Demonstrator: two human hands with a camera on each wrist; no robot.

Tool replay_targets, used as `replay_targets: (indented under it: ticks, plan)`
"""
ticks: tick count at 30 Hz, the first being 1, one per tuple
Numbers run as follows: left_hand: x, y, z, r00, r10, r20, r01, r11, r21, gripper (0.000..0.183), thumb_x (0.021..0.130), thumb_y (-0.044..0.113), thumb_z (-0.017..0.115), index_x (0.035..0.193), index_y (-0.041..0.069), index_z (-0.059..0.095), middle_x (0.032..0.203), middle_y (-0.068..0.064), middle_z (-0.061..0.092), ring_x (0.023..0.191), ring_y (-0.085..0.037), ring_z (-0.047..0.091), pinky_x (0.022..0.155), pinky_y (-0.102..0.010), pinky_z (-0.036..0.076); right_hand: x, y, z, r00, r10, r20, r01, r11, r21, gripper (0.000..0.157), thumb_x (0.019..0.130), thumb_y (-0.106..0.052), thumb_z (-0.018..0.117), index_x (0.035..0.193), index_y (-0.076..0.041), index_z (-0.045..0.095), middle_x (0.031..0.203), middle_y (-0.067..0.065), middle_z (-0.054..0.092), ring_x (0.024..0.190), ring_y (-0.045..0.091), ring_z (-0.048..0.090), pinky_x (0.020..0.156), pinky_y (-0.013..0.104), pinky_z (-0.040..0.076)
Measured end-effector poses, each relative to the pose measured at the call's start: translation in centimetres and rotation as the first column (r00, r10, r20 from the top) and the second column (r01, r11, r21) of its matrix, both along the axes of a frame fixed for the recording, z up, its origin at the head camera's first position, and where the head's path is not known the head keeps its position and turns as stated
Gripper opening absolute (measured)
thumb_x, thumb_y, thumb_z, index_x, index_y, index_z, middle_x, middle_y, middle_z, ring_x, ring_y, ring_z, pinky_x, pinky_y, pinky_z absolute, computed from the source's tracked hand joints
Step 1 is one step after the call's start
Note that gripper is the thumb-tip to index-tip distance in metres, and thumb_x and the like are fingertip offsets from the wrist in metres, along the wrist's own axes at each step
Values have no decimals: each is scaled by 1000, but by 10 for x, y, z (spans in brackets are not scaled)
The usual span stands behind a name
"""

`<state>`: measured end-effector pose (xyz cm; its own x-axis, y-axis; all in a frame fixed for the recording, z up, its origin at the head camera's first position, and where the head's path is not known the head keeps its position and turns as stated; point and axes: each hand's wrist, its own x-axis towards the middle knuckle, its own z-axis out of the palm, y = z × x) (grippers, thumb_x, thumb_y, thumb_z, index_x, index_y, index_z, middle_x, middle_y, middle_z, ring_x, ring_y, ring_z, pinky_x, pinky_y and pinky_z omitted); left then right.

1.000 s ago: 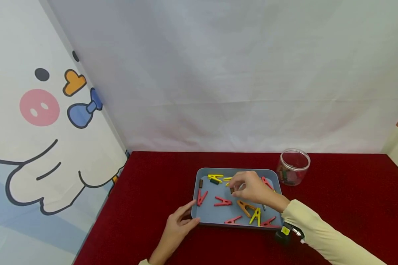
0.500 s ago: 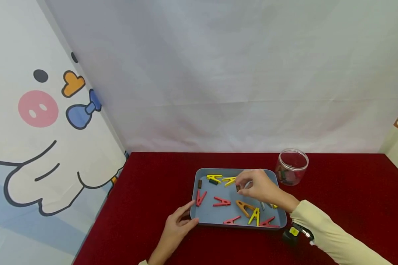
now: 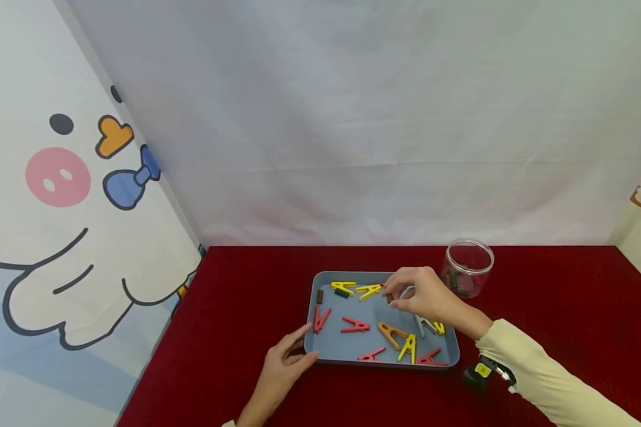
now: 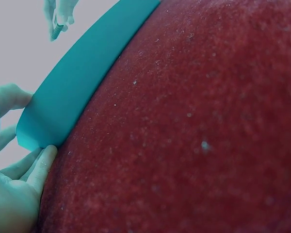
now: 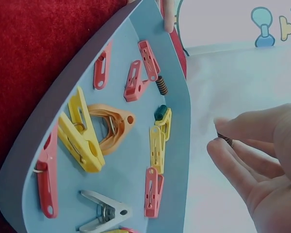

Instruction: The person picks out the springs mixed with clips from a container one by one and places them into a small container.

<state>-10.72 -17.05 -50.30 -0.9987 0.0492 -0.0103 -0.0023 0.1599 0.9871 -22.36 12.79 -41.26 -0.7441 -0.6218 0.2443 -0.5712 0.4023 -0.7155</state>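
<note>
My right hand (image 3: 422, 290) pinches a small copper-brown coil spring (image 5: 225, 140) between thumb and fingertips above the right back part of the grey-blue tray (image 3: 381, 350). In the right wrist view, the fingers hide much of the spring. My left hand (image 3: 283, 365) touches the tray's front left corner with relaxed fingers, and in the left wrist view its fingertips (image 4: 49, 151) are at the corner wall. Inside the tray lie a brown spring (image 5: 162, 85), a dark green spring (image 5: 161, 112), and several red, yellow, orange and grey-white spring clips, such as a yellow clip (image 5: 81, 141).
A clear round jar (image 3: 468, 267) with several springs inside stands behind the tray's right back corner. Red cloth (image 3: 545, 308) covers the table. A white curtain (image 3: 384, 118) hangs along the back, and a cartoon-printed panel (image 3: 59, 237) stands at the left.
My right hand has moved right, lifting the brown spring toward the jar side, and more of the clips at the right of the tray now show. The left hand stays at the corner.
</note>
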Motion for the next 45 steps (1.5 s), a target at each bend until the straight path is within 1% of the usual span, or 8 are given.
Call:
replay_targets:
  ticks: [3,7,19,23,28,34,38,45]
  plan:
    - [0,0,0,1000,0,-1,0,1000,4,56,87,19,70,139,20,49,131,-15,49,119,-29,50,84,-24,49,0,3,3,1000,-8,-16,9,1000,12,17,78,-6,77,91,-17,73,101,0,66,81,13,62,68,27,54]
    - [0,0,-1,1000,-2,-2,2,1000,5,56,88,19,70,139,20,49,131,-15,49,119,-29,50,84,-24,49,0,6,6,1000,-17,-23,18,999,27,18,79,-5,76,93,-16,72,101,3,67,81,12,62,68,24,53]
    - [0,0,2,1000,5,-6,-5,1000,-7,55,87,19,71,138,19,50,132,-15,48,119,-29,49,84,-24,48,-2,16,14,999,-30,-14,30,999,20,22,78,1,75,97,-10,71,102,8,66,81,12,64,68,26,54]
    - [0,-1,1,1000,5,-9,-5,1000,-4,55,87,18,71,138,19,51,132,-15,48,119,-29,50,84,-24,48,-2,19,17,999,-46,-24,47,998,37,22,78,0,76,97,-10,71,100,6,66,81,11,64,68,28,54]
    - [-1,-1,2,1000,2,-6,-2,1000,-4,55,88,19,70,139,20,50,135,-14,47,120,-29,49,84,-23,48,-2,24,22,997,-70,-34,72,996,49,22,77,0,76,97,-9,71,97,3,67,79,11,64,68,27,54]
    - [0,-2,1,1000,5,7,-5,1000,-1,56,87,20,70,139,20,49,134,-15,47,120,-29,49,84,-24,48,-4,32,24,997,-62,-38,64,997,39,22,76,0,76,97,-7,71,99,7,68,81,12,65,69,26,54]
    - [1,-2,1,1000,1,7,-1,1000,7,56,88,20,70,139,20,49,135,-15,46,120,-30,48,84,-24,48,-6,38,25,995,-71,-65,74,996,43,23,76,1,77,97,-8,71,99,6,67,81,13,65,68,26,54]
    - [1,-1,0,1000,-4,10,4,1000,9,56,88,20,70,140,19,48,136,-15,46,120,-30,48,84,-24,49,-7,51,29,984,-126,-127,133,990,52,25,73,2,78,96,-6,72,98,4,68,79,15,64,66,27,53]
